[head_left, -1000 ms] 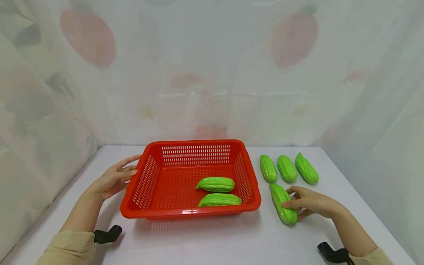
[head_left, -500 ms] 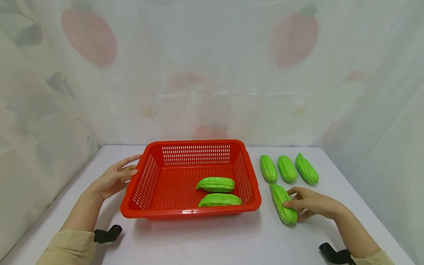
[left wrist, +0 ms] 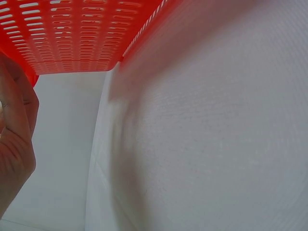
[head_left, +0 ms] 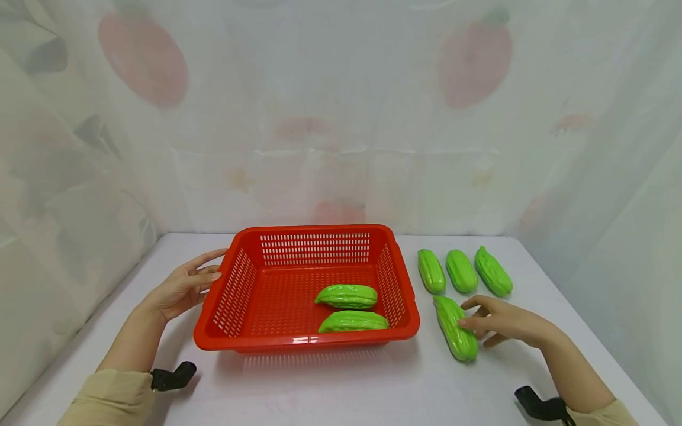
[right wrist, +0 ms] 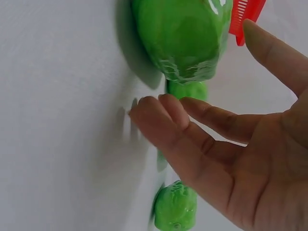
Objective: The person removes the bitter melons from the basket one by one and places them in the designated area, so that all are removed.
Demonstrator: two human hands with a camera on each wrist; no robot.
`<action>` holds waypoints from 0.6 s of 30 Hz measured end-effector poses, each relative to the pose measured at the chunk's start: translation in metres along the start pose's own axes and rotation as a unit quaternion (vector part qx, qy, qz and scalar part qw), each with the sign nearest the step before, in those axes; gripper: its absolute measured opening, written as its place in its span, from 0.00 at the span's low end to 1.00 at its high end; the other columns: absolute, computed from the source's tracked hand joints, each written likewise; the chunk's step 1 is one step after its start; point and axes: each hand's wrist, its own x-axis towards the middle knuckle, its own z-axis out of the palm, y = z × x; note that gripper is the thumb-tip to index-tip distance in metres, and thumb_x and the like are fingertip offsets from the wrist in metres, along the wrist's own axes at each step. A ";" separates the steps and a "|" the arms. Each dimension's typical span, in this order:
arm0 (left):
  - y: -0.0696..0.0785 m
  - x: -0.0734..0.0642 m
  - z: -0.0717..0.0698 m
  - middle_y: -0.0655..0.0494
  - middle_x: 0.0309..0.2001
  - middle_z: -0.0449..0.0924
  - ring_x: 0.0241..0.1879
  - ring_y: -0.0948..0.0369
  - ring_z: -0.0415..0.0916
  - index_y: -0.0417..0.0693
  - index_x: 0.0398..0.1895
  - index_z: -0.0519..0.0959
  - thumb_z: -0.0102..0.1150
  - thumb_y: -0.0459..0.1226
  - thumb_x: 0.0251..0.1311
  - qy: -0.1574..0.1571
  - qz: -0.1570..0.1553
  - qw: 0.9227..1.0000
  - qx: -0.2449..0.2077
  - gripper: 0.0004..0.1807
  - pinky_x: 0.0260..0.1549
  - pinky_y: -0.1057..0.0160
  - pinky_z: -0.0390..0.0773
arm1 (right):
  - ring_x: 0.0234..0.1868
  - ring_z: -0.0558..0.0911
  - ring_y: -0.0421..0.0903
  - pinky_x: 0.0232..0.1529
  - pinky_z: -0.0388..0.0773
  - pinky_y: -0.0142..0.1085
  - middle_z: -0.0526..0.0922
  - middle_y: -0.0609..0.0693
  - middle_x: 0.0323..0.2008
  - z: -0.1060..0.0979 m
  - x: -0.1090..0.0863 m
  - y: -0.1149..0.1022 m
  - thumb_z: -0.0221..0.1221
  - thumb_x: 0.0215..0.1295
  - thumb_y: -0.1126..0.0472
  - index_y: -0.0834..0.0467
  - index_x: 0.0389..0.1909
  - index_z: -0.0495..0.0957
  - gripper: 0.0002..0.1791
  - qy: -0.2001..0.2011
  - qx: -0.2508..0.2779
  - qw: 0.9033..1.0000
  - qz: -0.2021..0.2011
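Note:
A red plastic basket (head_left: pixel 306 337) with slotted walls stands on the table, two green bitter melons (head_left: pixel 347 296) lying in its right part. My left hand (head_left: pixel 183 290) is at the basket's left side, its fairly straight fingers touching the rim; the left wrist view shows this hand (left wrist: pixel 14 125) only partly, below the slotted wall (left wrist: pixel 77 38). Right of the basket lies another bitter melon (head_left: pixel 455 331) on the table. My right hand (head_left: pixel 503 322) is beside it with fingers loosely bent and spread. In the right wrist view a gap separates the fingers from that bitter melon (right wrist: pixel 183 38).
Three more bitter melons (head_left: pixel 461 271) lie in a row at the back right of the white table (head_left: pixel 319 390). A pale printed curtain (head_left: pixel 341 177) hangs behind and along both sides. Each wrist wears a black camera mount (head_left: pixel 173 377).
My right hand has loosened its fingers from the bitter melon on the table and drawn slightly away to the right. That bitter melon, the basket and my left hand stay put.

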 end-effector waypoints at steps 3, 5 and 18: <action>0.000 0.000 0.000 0.64 0.49 0.84 0.44 0.65 0.85 0.58 0.72 0.61 0.41 0.30 0.74 -0.001 0.001 1.000 -0.002 0.26 0.42 0.63 0.85 | 0.45 0.80 0.49 0.45 0.84 0.47 0.78 0.59 0.49 -0.003 -0.002 -0.003 0.61 0.65 0.45 0.68 0.67 0.61 0.40 0.006 -0.013 1.000 -0.006; 0.000 0.000 0.000 0.63 0.49 0.85 0.44 0.65 0.85 0.58 0.72 0.62 0.41 0.30 0.74 -0.001 0.000 1.000 -0.003 0.26 0.42 0.63 0.85 | 0.47 0.80 0.50 0.47 0.84 0.48 0.78 0.59 0.50 -0.006 -0.005 -0.006 0.61 0.65 0.45 0.67 0.67 0.62 0.39 0.012 -0.021 1.000 -0.011; 0.000 0.000 0.000 0.63 0.49 0.85 0.44 0.65 0.86 0.59 0.72 0.61 0.41 0.31 0.75 0.007 -0.005 1.000 0.002 0.25 0.42 0.62 0.86 | 0.54 0.81 0.51 0.49 0.84 0.42 0.78 0.57 0.55 -0.029 -0.012 -0.038 0.57 0.70 0.47 0.64 0.65 0.66 0.32 0.059 -0.067 0.992 -0.092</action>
